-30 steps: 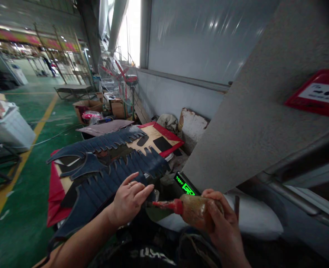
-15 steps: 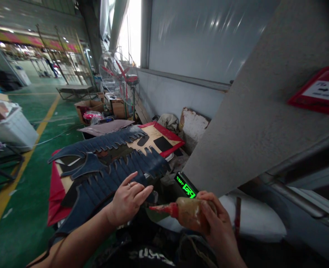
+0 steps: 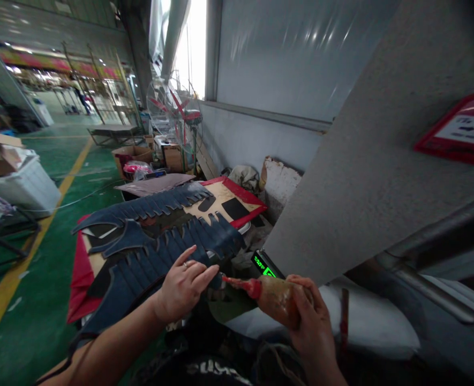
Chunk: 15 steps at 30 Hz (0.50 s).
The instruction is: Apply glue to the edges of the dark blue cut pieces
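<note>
My right hand (image 3: 311,311) is wrapped round a squeeze bottle (image 3: 279,300) with yellowish-brown contents. Its smeared red nozzle (image 3: 242,285) points left, its tip close to my left hand's fingertips. My left hand (image 3: 186,284) wears a ring and has its little finger raised. The index finger reaches toward the nozzle tip, and the thumb is hidden beneath. A small dark bluish thing (image 3: 216,282) shows at the fingertips; I cannot make out what it is. Behind the left hand, dark blue strap-like pieces (image 3: 172,246) lie in overlapping rows on a red-edged board (image 3: 245,217).
A black display with green digits (image 3: 265,265) stands just behind the bottle. A slanting grey panel (image 3: 333,177) closes off the right side. White wrapped material (image 3: 377,316) lies right of my hand. Beyond the board are cardboard boxes (image 3: 132,155) and a fan (image 3: 176,112).
The bottle has shifted slightly right, its nozzle tip rising a little at the left hand's fingertips. The left hand has barely moved. The view has turned slightly left.
</note>
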Tool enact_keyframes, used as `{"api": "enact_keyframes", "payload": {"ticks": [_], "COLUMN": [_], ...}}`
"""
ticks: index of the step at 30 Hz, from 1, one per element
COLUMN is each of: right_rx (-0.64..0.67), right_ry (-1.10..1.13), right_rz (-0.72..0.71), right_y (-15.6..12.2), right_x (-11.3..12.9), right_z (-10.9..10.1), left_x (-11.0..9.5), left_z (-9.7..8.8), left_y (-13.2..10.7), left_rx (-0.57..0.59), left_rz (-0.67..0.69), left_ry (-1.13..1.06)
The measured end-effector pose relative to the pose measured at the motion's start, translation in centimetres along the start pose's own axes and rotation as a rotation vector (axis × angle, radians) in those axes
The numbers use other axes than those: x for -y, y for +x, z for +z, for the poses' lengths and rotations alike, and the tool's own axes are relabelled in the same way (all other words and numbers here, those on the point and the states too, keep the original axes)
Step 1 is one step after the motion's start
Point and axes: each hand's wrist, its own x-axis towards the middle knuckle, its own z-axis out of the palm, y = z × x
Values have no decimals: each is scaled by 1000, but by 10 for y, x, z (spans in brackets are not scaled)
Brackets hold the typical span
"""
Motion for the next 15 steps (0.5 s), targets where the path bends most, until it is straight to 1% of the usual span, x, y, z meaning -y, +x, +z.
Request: {"api": "enact_keyframes", "payload": {"ticks": [1, 3, 6, 8, 10, 12, 13, 15], "right_rx": [-9, 48, 192, 223, 194, 203, 237, 377], "right_ry": [6, -9, -53, -73, -123, -249, -322, -436], "right_rz": [25, 32, -68, -136, -183, -246, -289, -378], "right_y": [1, 4, 7, 10, 16, 23, 27, 34], "right_x": [0, -1, -7, -13, -22, -29, -31, -31], "right_z": [0, -1, -5, -11, -19, -23, -22, -12], "left_x": [-1, -3, -4, 0, 9, 22, 29, 44], "left_z": [1, 2, 4, 7, 12, 20, 26, 38], "left_y": [0, 1, 2, 1, 1, 2, 3, 10], "left_rx": [3, 10, 14, -2, -12, 5, 32, 100], "left_rz": [-2, -5, 1, -2, -44, -125, -177, -281], "left_ry": [-2, -3, 4, 7, -18, -111, -189, -381]}}
